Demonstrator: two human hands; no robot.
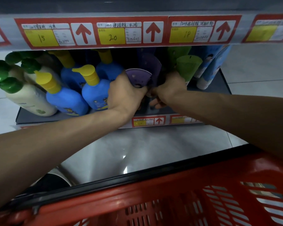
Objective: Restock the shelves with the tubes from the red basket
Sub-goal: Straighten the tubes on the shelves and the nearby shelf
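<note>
A purple tube (pixel 138 77) stands upright at the front of the lower shelf (pixel 219 85), with my left hand (pixel 123 93) wrapped around its left side. My right hand (pixel 168 88) reaches in on the tube's right, fingers curled low and partly hidden; what it touches I cannot tell. Another purple tube (pixel 151 64) stands behind the front one. A green tube (pixel 188 67) stands just right of my right hand. The red basket (pixel 170 198) fills the bottom of the view; its inside shows no tubes.
Blue bottles with yellow caps (pixel 95 90) and cream bottles with green caps (pixel 26 97) crowd the shelf's left half. Light blue tubes (pixel 209 69) stand at the right end. A shelf edge with red price labels (pixel 114 31) hangs overhead. Glossy floor lies below.
</note>
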